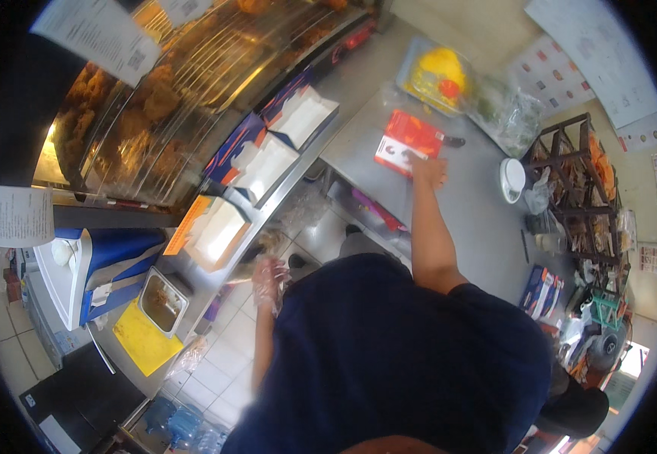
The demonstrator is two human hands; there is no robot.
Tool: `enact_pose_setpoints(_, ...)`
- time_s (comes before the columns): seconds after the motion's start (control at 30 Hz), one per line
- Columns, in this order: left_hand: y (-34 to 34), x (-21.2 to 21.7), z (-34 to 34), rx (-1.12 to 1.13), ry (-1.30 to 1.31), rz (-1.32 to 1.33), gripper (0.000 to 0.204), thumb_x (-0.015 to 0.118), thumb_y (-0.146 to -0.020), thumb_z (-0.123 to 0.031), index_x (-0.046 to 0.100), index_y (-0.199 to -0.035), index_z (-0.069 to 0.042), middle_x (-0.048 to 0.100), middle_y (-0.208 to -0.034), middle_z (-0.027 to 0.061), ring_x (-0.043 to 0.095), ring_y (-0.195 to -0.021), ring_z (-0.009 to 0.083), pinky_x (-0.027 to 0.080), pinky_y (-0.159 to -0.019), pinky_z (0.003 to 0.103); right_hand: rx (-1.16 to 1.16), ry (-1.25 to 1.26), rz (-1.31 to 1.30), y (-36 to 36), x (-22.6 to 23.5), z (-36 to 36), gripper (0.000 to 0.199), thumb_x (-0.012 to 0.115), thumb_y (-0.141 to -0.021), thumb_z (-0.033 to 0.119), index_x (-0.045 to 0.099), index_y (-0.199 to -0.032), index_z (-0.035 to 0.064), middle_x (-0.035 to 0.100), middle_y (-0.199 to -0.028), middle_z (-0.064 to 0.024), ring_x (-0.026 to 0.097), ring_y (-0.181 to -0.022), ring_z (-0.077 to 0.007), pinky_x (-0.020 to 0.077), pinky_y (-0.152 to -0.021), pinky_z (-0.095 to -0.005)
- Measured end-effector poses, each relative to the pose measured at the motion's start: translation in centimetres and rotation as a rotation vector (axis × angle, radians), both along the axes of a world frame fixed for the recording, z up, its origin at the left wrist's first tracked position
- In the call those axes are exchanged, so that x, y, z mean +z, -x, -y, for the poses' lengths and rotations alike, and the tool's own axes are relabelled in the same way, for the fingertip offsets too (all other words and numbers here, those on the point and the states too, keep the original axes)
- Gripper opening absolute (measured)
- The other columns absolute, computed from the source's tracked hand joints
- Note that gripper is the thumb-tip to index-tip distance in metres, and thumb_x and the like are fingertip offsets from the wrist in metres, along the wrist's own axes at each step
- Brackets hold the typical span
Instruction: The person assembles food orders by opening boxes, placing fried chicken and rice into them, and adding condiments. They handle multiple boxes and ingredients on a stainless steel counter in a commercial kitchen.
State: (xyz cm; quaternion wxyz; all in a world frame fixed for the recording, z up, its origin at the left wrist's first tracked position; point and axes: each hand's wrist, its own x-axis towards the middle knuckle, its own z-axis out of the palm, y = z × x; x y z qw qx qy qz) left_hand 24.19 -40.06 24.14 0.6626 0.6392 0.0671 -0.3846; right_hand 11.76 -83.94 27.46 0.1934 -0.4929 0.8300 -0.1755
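My right hand is bare and stretched forward over the grey metal counter. Its fingers close on the near corner of a flat red and white cardboard box. Beside that box lies a knife with a black handle; the box hides its blade. My left hand, in a clear plastic glove, hangs low over the floor near the shelf edge. It touches nothing that I can see, and its fingers are blurred.
At the left, open cardboard boxes line a ledge below a lit cabinet of fried chicken. A metal pan sits near a yellow board. A yellow-filled tray, white container and dark rack stand farther right.
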Motion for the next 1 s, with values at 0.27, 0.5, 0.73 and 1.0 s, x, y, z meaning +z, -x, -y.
enact_pose_setpoints(0.27, 1.2, 7.8, 19.8, -0.536, 0.453, 0.013, 0.073, 0.052, -0.088, -0.056, 0.035, -0.140, -0.006, 0.055, -0.124, 0.0146, 0.058, -0.102, 0.0229, 0.047, -0.092, 0.040, 1.209, 0.665, 0.580, 4.5, 7.2, -3.3, 0.018, 0.054, -0.087, 0.019, 0.051, -0.080, 0.0024, 0.054, -0.076, -0.0165, 0.054, -0.073, -0.0349, 0.0413, -0.066, -0.0421)
enact_pose_setpoints(0.5, 5.8, 12.8, 26.9, -0.847, 0.309, 0.502, 0.077, 0.065, -0.087, -0.028, 0.020, -0.145, -0.005, 0.046, -0.132, 0.0115, 0.044, -0.122, 0.0172, 0.039, -0.101, 0.033, 1.494, 0.016, 1.207, 8.0, 8.5, -6.5, 0.045, 0.058, -0.087, 0.034, 0.051, -0.121, 0.0040, 0.063, -0.101, -0.0122, 0.058, -0.097, -0.0293, 0.0423, -0.092, -0.0429)
enact_pose_setpoints(0.73, 7.0, 9.7, 28.0, -0.820, 0.153, 0.955, 0.046, 0.053, -0.091, -0.005, 0.042, -0.136, -0.005, 0.054, -0.128, 0.0165, 0.055, -0.115, 0.0256, 0.043, -0.099, 0.035, 0.130, -0.553, 2.297, 7.3, 6.5, -3.1, 0.050, 0.043, -0.096, 0.045, 0.049, -0.128, 0.0065, 0.058, -0.121, -0.0106, 0.055, -0.111, -0.0263, 0.0446, -0.095, -0.0410)
enact_pose_setpoints(1.0, 5.8, 8.4, 24.6, -0.826, 0.459, 0.711, 0.049, 0.058, -0.092, -0.024, 0.045, -0.134, -0.004, 0.047, -0.137, 0.0138, 0.043, -0.128, 0.0273, 0.034, -0.106, 0.041, 0.683, -0.129, 1.910, 9.5, 12.1, -1.2, 0.055, 0.044, -0.093, 0.051, 0.049, -0.129, 0.0103, 0.057, -0.124, -0.0086, 0.053, -0.114, -0.0274, 0.0436, -0.096, -0.0409)
